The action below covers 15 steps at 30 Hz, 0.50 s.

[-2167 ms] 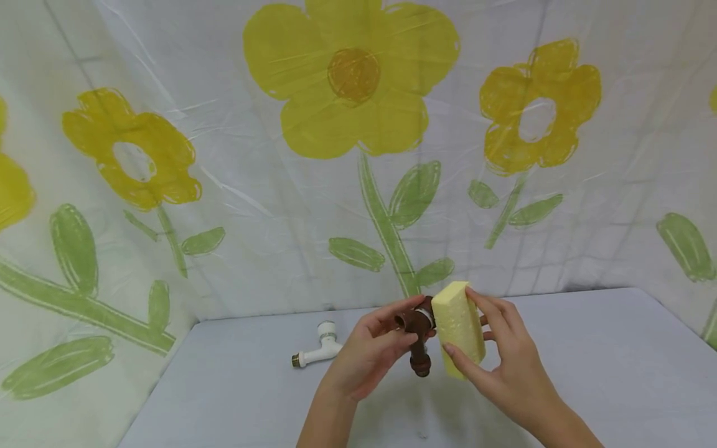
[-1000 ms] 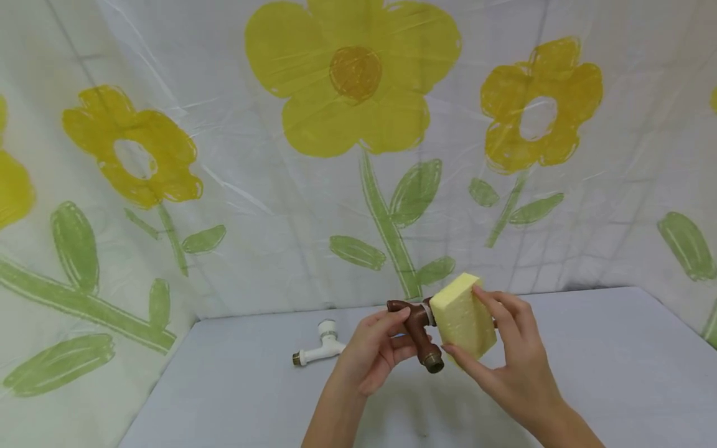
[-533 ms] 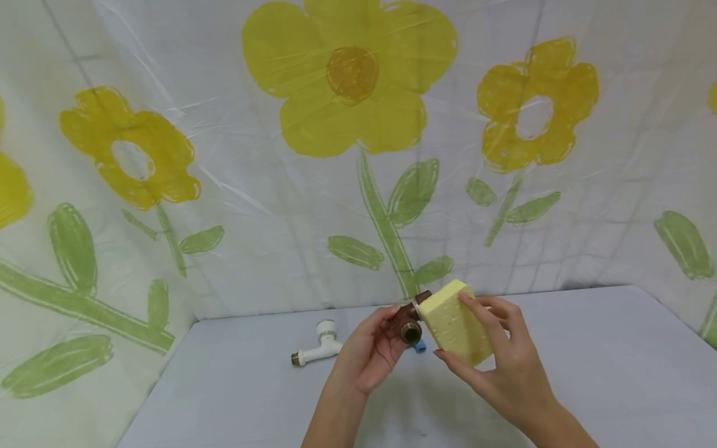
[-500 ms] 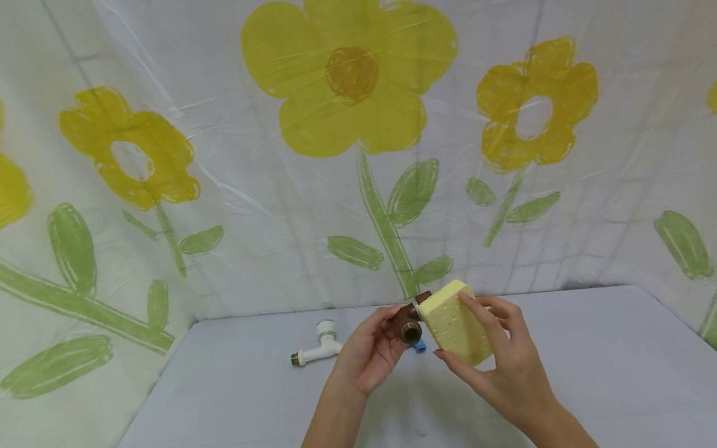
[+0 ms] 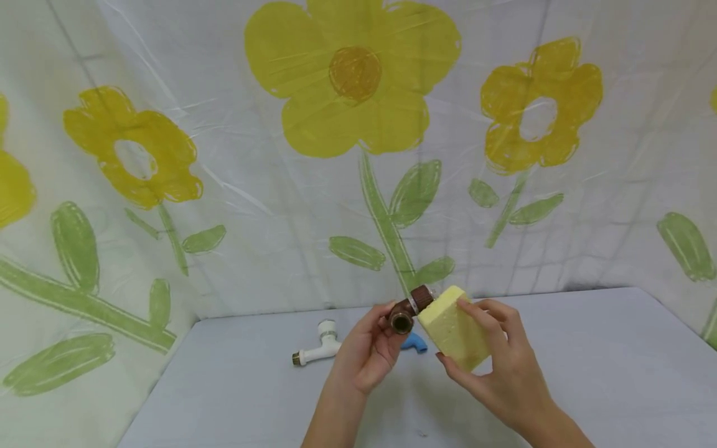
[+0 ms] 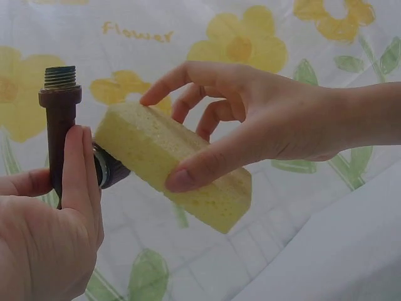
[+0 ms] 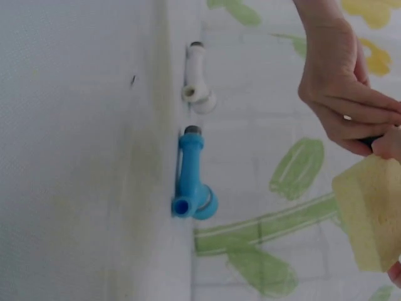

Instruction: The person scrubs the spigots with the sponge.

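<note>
Pinching the dark brown threaded tap (image 5: pixel 404 306) with thumb and fingers, the left hand (image 5: pixel 366 358) holds it up. The right hand (image 5: pixel 512 373) grips the pale yellow block-shaped sponge (image 5: pixel 455 333) at the tap's four o'clock, between thumb and fingers. Half a second earlier, less was visible of the ribbed brown knob (image 5: pixel 422 297) and the blue plastic tap (image 5: pixel 416 342) near five o'clock.
</note>
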{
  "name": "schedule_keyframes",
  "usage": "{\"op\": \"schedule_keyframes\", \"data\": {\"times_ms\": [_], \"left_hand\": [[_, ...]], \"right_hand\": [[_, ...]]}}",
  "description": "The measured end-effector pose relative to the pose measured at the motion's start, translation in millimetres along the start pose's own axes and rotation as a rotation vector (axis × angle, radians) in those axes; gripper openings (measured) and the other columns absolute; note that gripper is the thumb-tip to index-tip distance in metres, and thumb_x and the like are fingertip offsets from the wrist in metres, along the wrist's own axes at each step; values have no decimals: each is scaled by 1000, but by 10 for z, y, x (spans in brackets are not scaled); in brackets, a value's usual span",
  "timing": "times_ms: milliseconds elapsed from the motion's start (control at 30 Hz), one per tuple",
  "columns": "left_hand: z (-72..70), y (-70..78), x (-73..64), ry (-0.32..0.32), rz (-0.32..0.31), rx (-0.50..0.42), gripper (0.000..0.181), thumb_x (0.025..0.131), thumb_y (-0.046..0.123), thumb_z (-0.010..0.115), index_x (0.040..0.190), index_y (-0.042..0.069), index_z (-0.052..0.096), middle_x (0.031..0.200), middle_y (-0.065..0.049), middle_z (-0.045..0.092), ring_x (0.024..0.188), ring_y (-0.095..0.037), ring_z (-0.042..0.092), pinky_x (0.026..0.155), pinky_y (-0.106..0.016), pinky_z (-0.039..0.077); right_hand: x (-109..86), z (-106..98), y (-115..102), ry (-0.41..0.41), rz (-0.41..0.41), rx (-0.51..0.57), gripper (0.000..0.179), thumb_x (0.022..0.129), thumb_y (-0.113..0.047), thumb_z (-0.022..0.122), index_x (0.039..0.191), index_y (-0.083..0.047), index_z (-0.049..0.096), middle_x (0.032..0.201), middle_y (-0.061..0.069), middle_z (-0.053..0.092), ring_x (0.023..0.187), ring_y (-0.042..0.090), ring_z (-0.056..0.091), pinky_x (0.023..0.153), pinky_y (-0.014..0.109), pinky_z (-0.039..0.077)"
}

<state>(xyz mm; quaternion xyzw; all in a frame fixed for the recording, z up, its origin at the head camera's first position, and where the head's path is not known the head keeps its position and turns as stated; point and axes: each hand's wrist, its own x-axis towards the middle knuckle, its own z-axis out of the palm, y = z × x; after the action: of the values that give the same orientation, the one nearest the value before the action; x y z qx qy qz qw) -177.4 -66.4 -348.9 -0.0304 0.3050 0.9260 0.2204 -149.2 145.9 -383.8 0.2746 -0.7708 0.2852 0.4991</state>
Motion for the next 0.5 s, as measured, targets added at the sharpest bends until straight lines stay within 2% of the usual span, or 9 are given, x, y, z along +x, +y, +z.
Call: {"op": "schedule_keyframes", "data": {"times_ms": [200,333,500], "left_hand": [[4,-5,0,-39,3,45,30,110,9,47,92,5,70,85,0,75,79,-6,74,77,-16,61],[-15,9,-12,-80,22,149,30,110,10,47,94,9,72,90,1,76,79,-6,74,75,-17,61],[-37,18,-16,-112,82,307,23,107,10,51,98,10,71,90,2,77,77,-9,73,74,-20,62]], "right_hand": [[24,-24,-11,13,3,-28,69,99,-60,58,132,0,66,118,24,57,108,23,58,78,23,52],[44,-52,-20,11,-4,-39,69,99,-61,58,132,-1,68,118,23,58,106,21,59,76,26,52],[77,-93,-34,4,-11,-45,69,99,-62,56,130,-2,69,117,22,59,104,21,58,76,25,50]]}}
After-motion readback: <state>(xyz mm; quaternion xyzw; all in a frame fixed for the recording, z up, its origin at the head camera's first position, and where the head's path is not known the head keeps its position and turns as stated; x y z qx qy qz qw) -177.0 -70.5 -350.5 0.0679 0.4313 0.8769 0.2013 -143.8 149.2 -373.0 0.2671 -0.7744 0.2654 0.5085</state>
